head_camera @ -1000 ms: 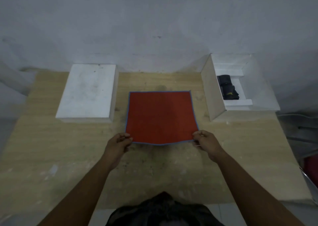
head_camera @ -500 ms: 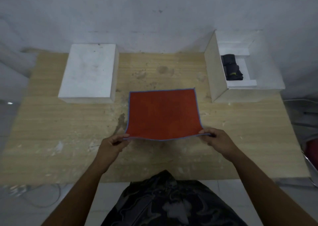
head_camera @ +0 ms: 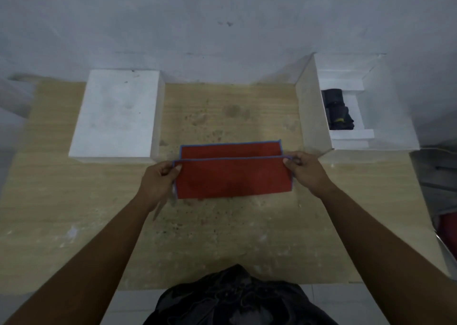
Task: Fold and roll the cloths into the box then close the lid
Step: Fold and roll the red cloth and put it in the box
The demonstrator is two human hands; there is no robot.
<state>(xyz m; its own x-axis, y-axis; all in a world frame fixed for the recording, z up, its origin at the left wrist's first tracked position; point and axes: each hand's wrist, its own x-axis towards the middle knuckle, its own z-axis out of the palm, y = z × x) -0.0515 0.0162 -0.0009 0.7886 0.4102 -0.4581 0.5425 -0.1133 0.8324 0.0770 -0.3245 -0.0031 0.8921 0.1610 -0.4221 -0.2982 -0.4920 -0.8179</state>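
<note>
Head view: the red cloth lay flat mid-counter a second ago. Its near edge is now lifted and carried far, almost meeting the far edge. Left hand and right hand fingers pinch the corners. First fold looks nearly done. Box sits open at far right.

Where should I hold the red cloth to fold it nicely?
Hold the red cloth by both corners of its lifted edge, one from each side, as the left hand and right hand pinch them. It is wide and floppy, so holding both ends likely keeps the edge straight.
</note>
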